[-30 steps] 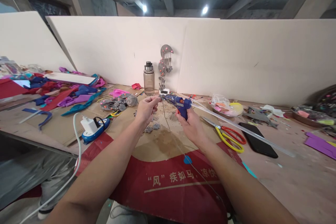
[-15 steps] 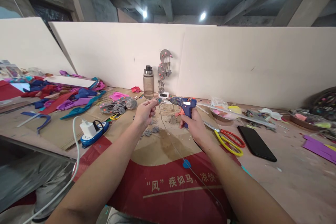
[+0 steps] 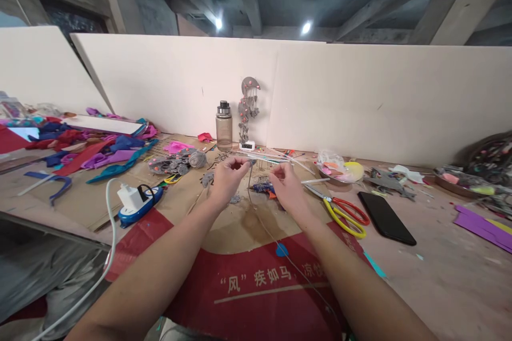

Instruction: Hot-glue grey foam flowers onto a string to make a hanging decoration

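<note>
Near the middle of the table, my left hand [image 3: 229, 178] pinches a small dark grey piece [image 3: 252, 162] between thumb and fingertips. A thin grey cord [image 3: 263, 222] hangs below that piece and trails over the red printed sheet [image 3: 256, 309]. My right hand [image 3: 288, 186] is a short way to the right, its fingers bent and thumb near the index finger; whether something small is between them cannot be seen. The blue glue gun [image 3: 262, 188] lies on the table, partly hidden behind my right hand.
To the right lie scissors [image 3: 346, 216] with red and yellow handles and a black phone [image 3: 386, 218]. A bottle [image 3: 224, 129] stands at the back beside a small clock [image 3: 247, 146]. Coloured cloth scraps [image 3: 104, 159] and a blue power strip [image 3: 141, 208] are at the left.
The glue gun has gone from my right hand down onto the table. My right hand is now empty of it, and my left hand has moved slightly, still pinching the small piece.
</note>
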Available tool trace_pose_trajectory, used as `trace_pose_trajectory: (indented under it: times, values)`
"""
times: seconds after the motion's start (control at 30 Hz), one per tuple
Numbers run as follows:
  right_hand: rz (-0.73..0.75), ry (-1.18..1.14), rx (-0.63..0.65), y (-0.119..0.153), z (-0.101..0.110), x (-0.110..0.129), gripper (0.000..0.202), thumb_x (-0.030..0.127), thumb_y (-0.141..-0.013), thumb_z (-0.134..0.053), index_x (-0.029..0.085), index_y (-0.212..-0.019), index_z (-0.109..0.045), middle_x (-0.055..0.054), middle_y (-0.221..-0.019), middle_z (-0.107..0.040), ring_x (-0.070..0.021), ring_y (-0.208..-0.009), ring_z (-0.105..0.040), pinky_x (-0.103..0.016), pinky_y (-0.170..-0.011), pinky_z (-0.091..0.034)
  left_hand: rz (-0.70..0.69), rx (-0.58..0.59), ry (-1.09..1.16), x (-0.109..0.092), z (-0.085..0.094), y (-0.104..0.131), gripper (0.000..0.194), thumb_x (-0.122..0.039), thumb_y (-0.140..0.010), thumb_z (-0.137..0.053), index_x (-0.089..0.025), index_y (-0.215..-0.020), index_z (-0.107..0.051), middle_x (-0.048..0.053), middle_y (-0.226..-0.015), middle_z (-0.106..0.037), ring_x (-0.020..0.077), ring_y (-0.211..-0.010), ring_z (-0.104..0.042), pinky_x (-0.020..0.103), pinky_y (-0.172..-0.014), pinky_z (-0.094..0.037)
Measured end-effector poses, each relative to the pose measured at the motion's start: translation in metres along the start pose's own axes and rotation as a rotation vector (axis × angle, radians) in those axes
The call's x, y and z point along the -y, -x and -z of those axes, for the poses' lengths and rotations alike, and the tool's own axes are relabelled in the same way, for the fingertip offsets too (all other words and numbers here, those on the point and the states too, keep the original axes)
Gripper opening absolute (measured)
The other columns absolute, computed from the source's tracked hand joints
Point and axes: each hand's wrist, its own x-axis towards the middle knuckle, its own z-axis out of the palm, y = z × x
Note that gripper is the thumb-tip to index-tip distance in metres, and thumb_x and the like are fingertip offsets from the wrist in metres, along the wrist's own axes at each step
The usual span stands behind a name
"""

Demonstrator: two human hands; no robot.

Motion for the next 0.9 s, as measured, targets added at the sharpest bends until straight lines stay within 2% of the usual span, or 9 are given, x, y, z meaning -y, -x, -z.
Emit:
trace_pose_trajectory:
  times: [0.1, 0.2, 0.27, 0.37, 0.57, 0.9]
  values:
    - [-0.128, -0.440, 0.127, 0.006, -0.018, 0.018, 0.034, 0.033, -0.071, -0.062, 0.024, -0.096, -0.041, -0.003, -0.101, -0.063, -0.0158, -0.094, -0.061, -0.034, -0.087, -0.046, -0.116, -0.021, -0.108, -0.006, -0.001, 0.005, 0.010, -0.028, -0.070, -0.070, -0.018, -0.069, -0.070, 0.000, -0.064, -0.061, 0.0112, -0.058, -0.047, 0.022, -0.055, -0.034]
    - [-0.254, -0.658, 0.186, 0.011, -0.030, 0.024, 0.043, 0.034, -0.068, -0.067, 0.026, -0.099, -0.038, 0.003, -0.087, -0.061, -0.0116, -0.073, -0.059, -0.030, -0.074, -0.048, -0.161, -0.035, -0.147, -0.011, -0.002, 0.008, 0.004, -0.022, -0.068, -0.070, -0.019, -0.066, -0.069, 0.000, -0.063, -0.060, 0.0113, -0.059, -0.047, 0.023, -0.057, -0.034]
    - [-0.277, -0.633, 0.160, 0.012, -0.032, 0.024, 0.040, 0.037, -0.069, -0.067, 0.025, -0.098, -0.042, 0.006, -0.078, -0.055, -0.0093, -0.062, -0.051, -0.025, -0.061, -0.044, -0.141, -0.029, -0.136, -0.013, -0.002, 0.008, 0.006, -0.023, -0.069, -0.069, -0.018, -0.065, -0.068, 0.000, -0.062, -0.060, 0.0111, -0.058, -0.047, 0.023, -0.058, -0.035]
    - [-0.228, -0.483, 0.104, 0.011, -0.030, 0.022, 0.028, 0.040, -0.072, -0.065, 0.023, -0.088, -0.051, 0.006, -0.073, -0.049, -0.0089, -0.060, -0.043, -0.021, -0.051, -0.034, -0.046, 0.002, -0.031, -0.010, -0.004, 0.006, 0.011, -0.027, -0.070, -0.069, -0.017, -0.066, -0.067, -0.001, -0.063, -0.060, 0.0105, -0.057, -0.046, 0.023, -0.056, -0.035]
    - [-0.155, -0.311, 0.027, 0.006, -0.026, 0.015, 0.022, 0.040, -0.072, -0.065, 0.020, -0.074, -0.056, 0.005, -0.066, -0.049, -0.0096, -0.057, -0.040, -0.023, -0.053, -0.033, 0.142, 0.093, 0.192, -0.003, -0.008, 0.006, 0.017, -0.032, -0.067, -0.073, -0.016, -0.067, -0.065, -0.004, -0.059, -0.053, 0.0057, -0.047, -0.035, 0.022, -0.046, -0.027]
    - [-0.154, -0.255, -0.043, 0.003, -0.023, 0.008, 0.023, 0.039, -0.069, -0.068, 0.018, -0.067, -0.058, 0.003, -0.064, -0.054, -0.0119, -0.062, -0.046, -0.026, -0.059, -0.035, 0.213, 0.135, 0.267, -0.009, -0.011, 0.009, 0.016, -0.028, -0.062, -0.073, -0.015, -0.064, -0.064, -0.003, -0.059, -0.053, 0.0042, -0.045, -0.034, 0.022, -0.044, -0.023]
